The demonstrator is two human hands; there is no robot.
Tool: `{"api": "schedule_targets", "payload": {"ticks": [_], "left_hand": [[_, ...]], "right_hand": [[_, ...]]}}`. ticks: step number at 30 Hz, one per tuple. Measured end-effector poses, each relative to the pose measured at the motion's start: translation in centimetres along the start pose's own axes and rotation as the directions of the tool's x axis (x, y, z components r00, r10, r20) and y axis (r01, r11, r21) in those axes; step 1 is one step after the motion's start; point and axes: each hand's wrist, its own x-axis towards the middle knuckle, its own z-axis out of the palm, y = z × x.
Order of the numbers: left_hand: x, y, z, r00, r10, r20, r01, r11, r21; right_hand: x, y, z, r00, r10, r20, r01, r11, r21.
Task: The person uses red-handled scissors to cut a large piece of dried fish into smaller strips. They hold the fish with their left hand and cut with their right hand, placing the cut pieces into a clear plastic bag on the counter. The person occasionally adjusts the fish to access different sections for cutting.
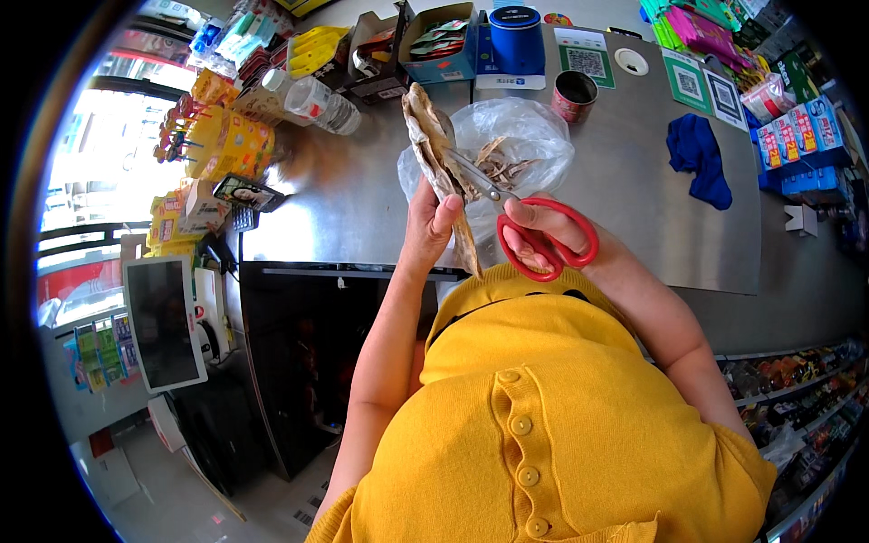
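My left hand [427,222] is closed round a long, flat, brownish dried fish [427,136], held upright and slightly tilted above the near edge of the counter. My right hand [543,237] grips red-handled scissors [572,237], fingers through the loops. Their metal blades reach up and left to the edge of the dried fish; whether they are parted there is partly hidden. Beyond both hands, a clear plastic bag [543,136] lies spread on the counter with shredded, dry brown pieces [500,167] on it.
On the steel counter [625,181] stand an open tin can [575,95], a blue canister [516,41] and a clear water bottle [321,104]. A dark blue cloth [699,161] lies at the right. Snack boxes [439,43] line the back; a screen [166,323] stands at the left.
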Motion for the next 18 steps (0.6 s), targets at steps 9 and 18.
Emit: {"api": "schedule_targets", "payload": {"ticks": [9, 18], "left_hand": [[0.5, -0.4, 1.8, 1.0, -0.021, 0.004, 0.022, 0.982, -0.189], [-0.1, -1.4, 0.6, 0.983, -0.18, 0.023, 0.181, 0.964, -0.193]], "right_hand": [[1.1, 3.0, 0.5, 0.944, -0.109, 0.312, -0.151, 0.699, 0.7], [0.4, 1.7, 0.5, 0.992, 0.002, 0.126, -0.028, 0.978, 0.209]]}}
